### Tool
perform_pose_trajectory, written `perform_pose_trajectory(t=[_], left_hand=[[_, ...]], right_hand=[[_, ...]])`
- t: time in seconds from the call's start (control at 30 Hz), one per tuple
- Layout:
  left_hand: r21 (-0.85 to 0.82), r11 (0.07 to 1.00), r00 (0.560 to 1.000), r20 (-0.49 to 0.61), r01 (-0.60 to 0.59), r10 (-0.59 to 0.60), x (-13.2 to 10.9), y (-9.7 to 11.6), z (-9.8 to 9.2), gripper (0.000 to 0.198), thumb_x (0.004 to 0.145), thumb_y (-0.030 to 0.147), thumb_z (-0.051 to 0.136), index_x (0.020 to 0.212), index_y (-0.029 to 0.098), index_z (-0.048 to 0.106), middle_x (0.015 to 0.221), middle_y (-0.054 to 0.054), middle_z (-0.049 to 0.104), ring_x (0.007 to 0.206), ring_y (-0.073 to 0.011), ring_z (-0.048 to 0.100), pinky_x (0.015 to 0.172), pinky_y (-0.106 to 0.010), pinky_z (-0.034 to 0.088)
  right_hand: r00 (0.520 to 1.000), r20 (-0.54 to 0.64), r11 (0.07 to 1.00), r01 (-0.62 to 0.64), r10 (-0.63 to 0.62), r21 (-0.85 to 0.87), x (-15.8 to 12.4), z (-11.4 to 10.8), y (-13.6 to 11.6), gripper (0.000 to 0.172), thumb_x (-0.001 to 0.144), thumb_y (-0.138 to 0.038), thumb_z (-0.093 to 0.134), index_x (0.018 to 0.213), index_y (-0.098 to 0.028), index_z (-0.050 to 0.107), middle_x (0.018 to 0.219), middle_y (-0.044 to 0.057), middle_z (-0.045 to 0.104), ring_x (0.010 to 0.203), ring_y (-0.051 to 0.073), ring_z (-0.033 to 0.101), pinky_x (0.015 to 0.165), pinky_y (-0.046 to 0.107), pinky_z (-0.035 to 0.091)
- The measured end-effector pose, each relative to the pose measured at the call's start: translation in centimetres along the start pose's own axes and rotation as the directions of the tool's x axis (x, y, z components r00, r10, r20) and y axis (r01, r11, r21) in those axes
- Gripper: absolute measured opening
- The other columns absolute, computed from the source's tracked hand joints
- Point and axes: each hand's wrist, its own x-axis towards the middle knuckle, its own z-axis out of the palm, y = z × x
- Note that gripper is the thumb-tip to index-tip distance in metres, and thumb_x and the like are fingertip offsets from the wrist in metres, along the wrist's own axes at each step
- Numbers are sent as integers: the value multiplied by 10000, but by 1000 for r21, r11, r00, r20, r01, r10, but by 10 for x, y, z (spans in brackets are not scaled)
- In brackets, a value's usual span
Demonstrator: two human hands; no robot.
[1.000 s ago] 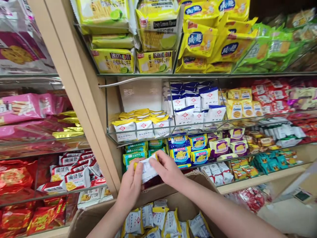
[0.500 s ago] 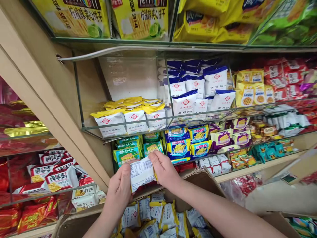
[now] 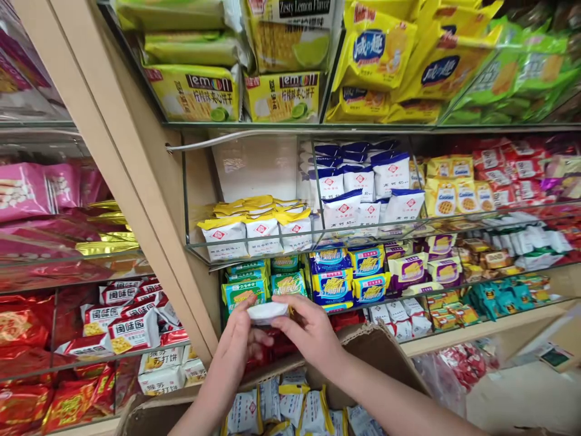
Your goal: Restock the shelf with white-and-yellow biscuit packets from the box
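A small white snack packet [image 3: 269, 312] is tilted nearly edge-on to me, so its print is hidden. My right hand [image 3: 311, 327] pinches its right end between thumb and fingers. At its left end, my left hand [image 3: 236, 339] grips it, the lower fingers curled loosely beneath. Below both hands is a cardboard box [image 3: 385, 357] holding several white-and-yellow packets [image 3: 247, 412]. Just above stands a glass shelf bin with yellow-topped white packets [image 3: 262, 235] in a row, the same colours as those in the box.
Blue-topped white packets [image 3: 342, 212] fill the bin to the right. Green biscuit packs [image 3: 247, 293] sit on the shelf behind my hands. Glass panes edge the bins, and a wooden upright [image 3: 149, 212] stands at left. A white cable [image 3: 204, 145] runs under the upper shelf.
The packet has turned from showing its printed back to nearly edge-on. My left hand's lower fingers have come loose beneath it. My view has shifted up and left.
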Motion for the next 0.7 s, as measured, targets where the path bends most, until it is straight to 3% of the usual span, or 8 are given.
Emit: perform_pose_trajectory(t=[0.07,0.17,0.23,0.3,0.43,0.57,0.7], left_hand=[[-142,989,999,23,37,-34,3,4,-1,620,677,592,579,1139,201,449,719,-10,654,602,-146,584,463,-212,431],[-199,980,1000,-8,-8,7,1,12,-3,477,702,326,684,1127,256,479,1027,-20,624,877,-141,577,686,-208,483],[-157,985,998,-15,-68,66,-2,13,-3,533,683,240,710,1150,287,459,1164,-26,557,1074,-172,494,788,-215,461],[-86,987,991,-6,-135,135,-3,10,-4,551,681,243,710,1160,285,442,1216,-46,506,1183,-215,403,816,-241,454],[-7,973,973,-9,-229,229,0,2,-3,639,659,236,722,1197,284,380,1195,-57,471,1227,-242,353,854,-281,440],[47,960,959,-40,-277,279,3,-3,-2,724,647,242,728,1234,326,313,1106,-20,494,1070,-184,489,827,-269,460],[110,958,958,-85,-263,273,2,-3,-4,523,629,255,737,1082,270,475,1029,-8,558,968,-165,547,806,-245,475]], right_hand=[[984,36,976,178,-175,-127,-3,0,-1,313,750,-107,554,1021,-251,615,1002,52,587,950,176,545,831,321,450],[955,157,949,276,-252,-153,-6,0,0,492,687,6,444,1086,-242,589,1134,80,525,1053,182,504,891,338,428],[971,140,971,209,-193,-116,-6,-1,3,546,654,22,384,1097,-232,579,1198,81,498,1119,187,464,935,362,398],[997,55,999,43,-45,28,-3,-2,6,510,658,-4,364,1059,-230,586,1188,70,522,1130,190,462,927,377,405],[958,17,881,-269,286,389,4,-3,10,315,743,-220,495,1053,-210,550,1011,66,606,951,194,565,787,355,467],[940,54,895,-336,336,294,7,0,15,315,665,-311,645,938,-173,570,756,7,574,729,142,544,663,279,436],[947,71,924,-321,313,208,6,2,19,222,645,-312,660,766,-172,538,634,-34,492,577,105,459,537,238,366]])
